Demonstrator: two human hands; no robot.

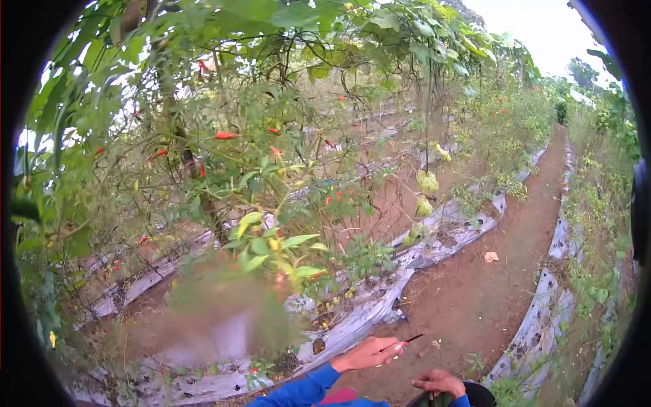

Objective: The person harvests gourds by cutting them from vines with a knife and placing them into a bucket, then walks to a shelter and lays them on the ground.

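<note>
My left hand (369,353), in a blue sleeve, reaches over the dirt path with its fingers pinched together. A thin dark pointed object (415,337) sticks out past the fingertips, and a small spot of red shows beside it. I cannot make out exactly what it is. Lower right, my right hand (439,382) is curled over the rim of a black bucket (483,396), cut off by the bottom edge. Chili plants with a red chili (226,136) and several others stand to the left of my hands.
Silvery plastic mulch (434,252) edges the bare dirt path (502,271), with another mulch strip (542,298) on the right. Pale green gourds (427,180) hang from the vines overhead. A blurred leafy patch (224,312) sits close to the camera.
</note>
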